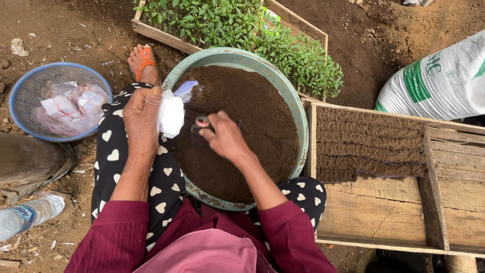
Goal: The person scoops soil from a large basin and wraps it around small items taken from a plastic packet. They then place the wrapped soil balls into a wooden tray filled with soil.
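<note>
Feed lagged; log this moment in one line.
left hand: holds white bag | right hand: holds scoop | below: basin of soil

The basin (298, 108) looks like smooth green plastic, filled with dark, crumbly, matt soil (247, 116). The small bag (171, 115) in the left hand (141, 119) is thin, whitish plastic film — slightly glossy. The wooden tray (374, 212) is rough, cracked, unpainted timber. The blue basket (22, 83) is plastic mesh; the sack (439, 83) — woven, shiny.

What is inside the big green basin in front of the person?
The green basin is filled nearly to its rim with dark soil. Whatever lies beneath the soil is hidden.
</note>
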